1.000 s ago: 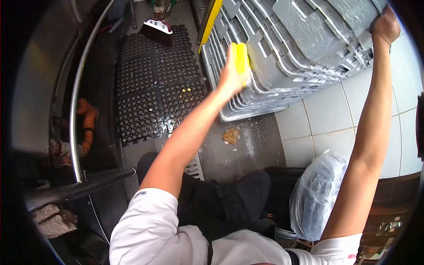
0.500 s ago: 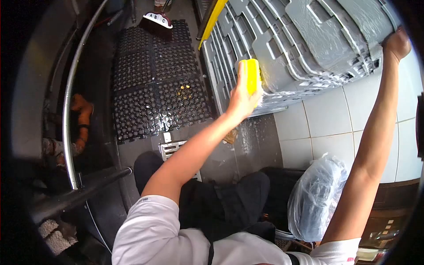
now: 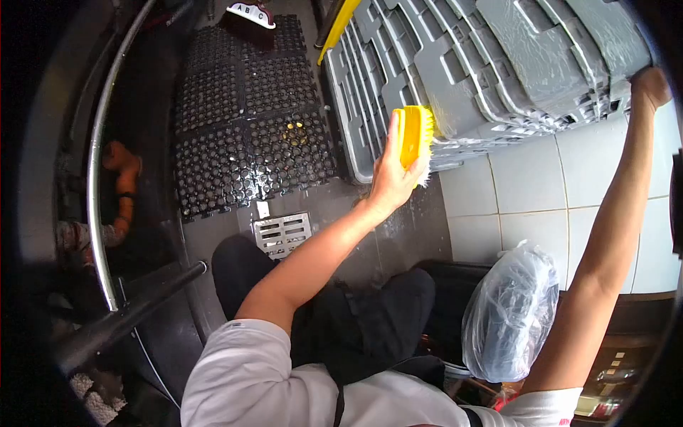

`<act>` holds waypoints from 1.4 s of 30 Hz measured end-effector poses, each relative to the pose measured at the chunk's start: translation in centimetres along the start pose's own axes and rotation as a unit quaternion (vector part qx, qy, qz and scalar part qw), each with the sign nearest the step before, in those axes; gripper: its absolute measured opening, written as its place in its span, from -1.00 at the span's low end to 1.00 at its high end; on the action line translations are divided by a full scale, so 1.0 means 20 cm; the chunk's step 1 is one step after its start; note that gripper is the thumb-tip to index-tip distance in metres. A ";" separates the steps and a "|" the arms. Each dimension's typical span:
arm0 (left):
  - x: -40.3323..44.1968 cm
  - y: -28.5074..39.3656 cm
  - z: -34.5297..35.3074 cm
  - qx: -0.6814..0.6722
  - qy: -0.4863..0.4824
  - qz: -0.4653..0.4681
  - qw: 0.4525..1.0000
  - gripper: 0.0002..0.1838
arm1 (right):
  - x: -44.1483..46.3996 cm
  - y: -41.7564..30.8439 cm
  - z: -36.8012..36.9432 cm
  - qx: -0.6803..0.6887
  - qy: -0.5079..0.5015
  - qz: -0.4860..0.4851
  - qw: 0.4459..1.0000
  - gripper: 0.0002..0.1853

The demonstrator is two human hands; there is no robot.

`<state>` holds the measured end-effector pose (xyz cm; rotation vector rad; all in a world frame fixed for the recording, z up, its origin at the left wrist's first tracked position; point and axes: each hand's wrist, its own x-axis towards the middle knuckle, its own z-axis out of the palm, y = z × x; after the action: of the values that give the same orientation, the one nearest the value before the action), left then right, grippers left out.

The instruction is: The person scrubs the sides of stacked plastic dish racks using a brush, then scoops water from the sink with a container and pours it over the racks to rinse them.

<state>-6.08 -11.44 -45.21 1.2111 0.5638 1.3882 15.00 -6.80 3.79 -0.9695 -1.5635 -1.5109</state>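
My left hand point(image 3: 393, 178) is wrapped around a yellow scrub brush point(image 3: 410, 142). Its bristles face right, toward the lower corner of a large grey plastic crate point(image 3: 469, 71) with ribbed, slotted sides. Whitish suds streak the crate's surface. At the crate's far right edge, my right hand point(image 3: 651, 87) is closed on the rim, with its fingertips hidden. Whether the bristles touch the crate at this instant is hard to tell.
Left of the crate lie wet black rubber mats point(image 3: 249, 121), with a broom head point(image 3: 250, 16) beyond them. A floor drain point(image 3: 282, 235) sits near my knee. A metal rail point(image 3: 96, 178) runs along the left, and a plastic-wrapped bundle point(image 3: 511, 313) stands by white wall tiles point(image 3: 526, 174).
My left hand has moved the brush slightly down and right, turning its bristles more into sight. The crate has shifted a little, my right hand staying at its edge. More of the drain shows.
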 end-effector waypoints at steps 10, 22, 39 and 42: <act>0.78 -0.05 -0.24 0.120 0.155 -0.004 0.980 -0.04 | 0.01 -0.02 0.04 0.083 0.017 0.092 0.992 -0.53; 0.62 -0.17 -0.20 0.185 0.092 -0.070 0.976 -0.03 | -0.04 -0.07 0.03 0.181 0.022 0.196 0.963 -0.45; 0.79 0.09 -0.08 0.140 0.107 -0.017 0.984 -0.02 | 0.01 0.17 0.07 -0.068 0.036 -0.005 0.997 -0.58; 0.48 0.17 0.00 0.033 0.053 -0.017 0.998 -0.05 | 0.03 0.22 0.10 -0.195 0.028 -0.076 0.977 -0.60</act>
<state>-5.81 -3.29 -39.11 1.1801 0.7061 1.4193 18.67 -4.71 6.12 -1.0264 -1.3512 -1.9851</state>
